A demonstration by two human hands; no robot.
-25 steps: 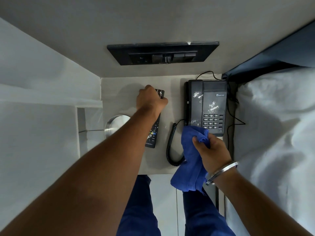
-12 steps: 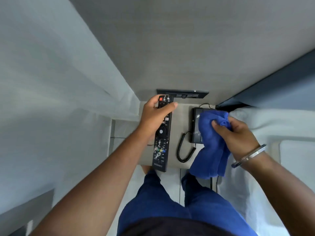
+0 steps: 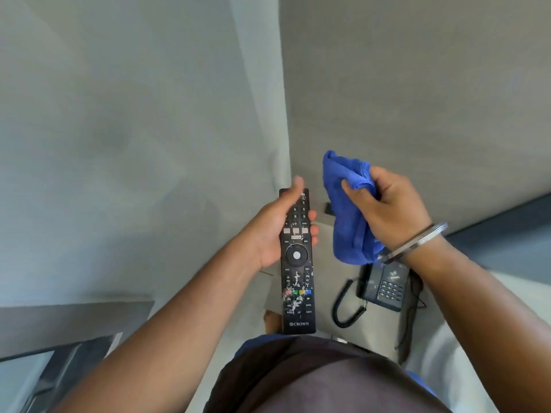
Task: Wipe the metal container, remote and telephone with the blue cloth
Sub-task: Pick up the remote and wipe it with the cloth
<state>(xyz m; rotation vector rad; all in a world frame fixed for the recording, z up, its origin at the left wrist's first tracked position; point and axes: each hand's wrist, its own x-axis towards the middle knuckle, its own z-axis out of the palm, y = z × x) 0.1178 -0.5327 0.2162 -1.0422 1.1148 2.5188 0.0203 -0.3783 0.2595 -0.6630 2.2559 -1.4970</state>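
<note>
My left hand [image 3: 272, 234] grips the upper half of a long black remote [image 3: 297, 272], held up in the air with its buttons facing me; white smears mark its lower half. Just to its right, my right hand [image 3: 387, 210] is closed on a bunched blue cloth [image 3: 350, 216], a small gap apart from the remote. Below the cloth, the black telephone [image 3: 386, 287] with white smears and a coiled cord [image 3: 347, 308] sits on the small pale table [image 3: 322, 293]. The metal container is hidden from view.
Grey walls meet in a corner right behind my hands. White bedding [image 3: 507, 308] lies to the right of the table, with a dark headboard strip [image 3: 507, 228] above it. A grey ledge [image 3: 68, 323] runs at lower left. My torso fills the bottom.
My left hand has lifted the remote off the table and raised it toward me. My right hand has brought the cloth up off the phone to beside the remote. The view has tilted up.
</note>
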